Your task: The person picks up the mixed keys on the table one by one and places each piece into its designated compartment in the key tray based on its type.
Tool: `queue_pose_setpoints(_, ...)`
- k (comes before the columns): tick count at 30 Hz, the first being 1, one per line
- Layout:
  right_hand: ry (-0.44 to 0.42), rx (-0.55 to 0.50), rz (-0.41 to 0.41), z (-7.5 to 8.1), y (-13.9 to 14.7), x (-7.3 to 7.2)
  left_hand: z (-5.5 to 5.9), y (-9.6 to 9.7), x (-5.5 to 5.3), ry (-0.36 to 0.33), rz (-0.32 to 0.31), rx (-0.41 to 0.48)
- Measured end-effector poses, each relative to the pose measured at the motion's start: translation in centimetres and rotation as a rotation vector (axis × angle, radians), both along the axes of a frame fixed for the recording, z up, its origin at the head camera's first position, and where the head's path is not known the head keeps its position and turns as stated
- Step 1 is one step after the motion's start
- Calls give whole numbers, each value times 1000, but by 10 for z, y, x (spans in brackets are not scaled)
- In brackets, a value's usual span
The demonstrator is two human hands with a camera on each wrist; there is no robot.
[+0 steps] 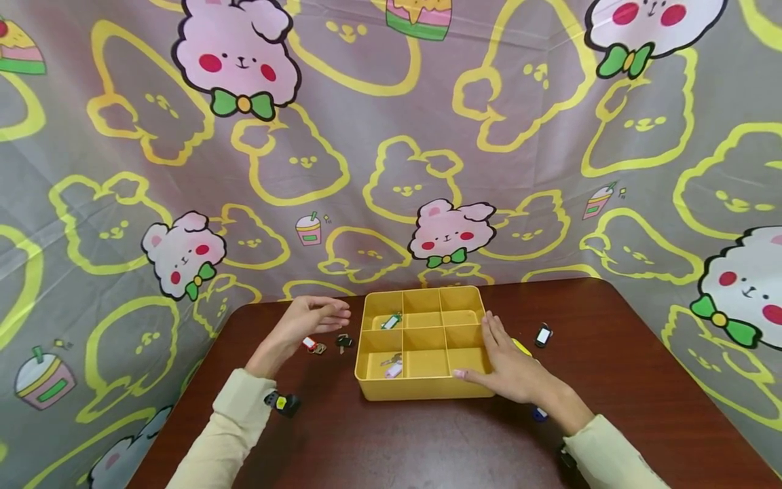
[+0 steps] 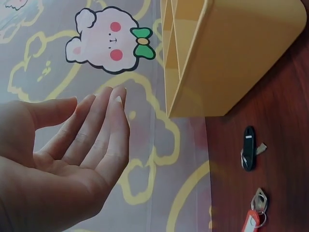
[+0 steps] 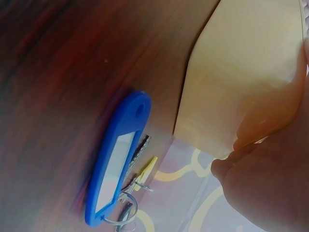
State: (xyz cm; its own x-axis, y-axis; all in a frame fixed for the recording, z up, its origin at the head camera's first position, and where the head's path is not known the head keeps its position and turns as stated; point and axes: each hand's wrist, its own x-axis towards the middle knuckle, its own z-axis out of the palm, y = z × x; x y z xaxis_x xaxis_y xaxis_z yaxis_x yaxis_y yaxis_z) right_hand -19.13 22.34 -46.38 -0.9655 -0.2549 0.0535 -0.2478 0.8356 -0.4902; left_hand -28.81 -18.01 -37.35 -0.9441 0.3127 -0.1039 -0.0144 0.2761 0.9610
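Observation:
A yellow box (image 1: 427,388) with two rows of compartments stands on the table. My right hand (image 1: 510,367) rests on its right side, fingers extended along the right rim and thumb over the front wall. To the left of the box, my left hand (image 1: 314,318) hovers with nothing in it, palm toward the box and fingers gently bent. A key with a green tag (image 1: 392,321) lies in the back left compartment. Keys with a pink tag (image 1: 394,369) are in the front left one. Below the left hand lie a red-tagged key (image 1: 313,345) and a black-tagged key (image 1: 344,341).
Right of the box are a black tag (image 1: 543,334), a yellow tag (image 1: 521,347) partly behind the right hand, and a blue tag (image 3: 116,159) with a ring. A patterned curtain (image 1: 366,170) hangs behind and beside the dark wooden table (image 1: 391,448).

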Motion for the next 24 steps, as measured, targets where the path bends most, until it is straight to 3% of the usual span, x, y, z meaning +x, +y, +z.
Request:
queue_pose_setpoints(11,0,-1,-4,-1,1,1,-14,-11,0,67,50,-50)
queue_pose_setpoints(24,2,-3,-1,-1,1,1,-27,-20,4,220,135,-252)
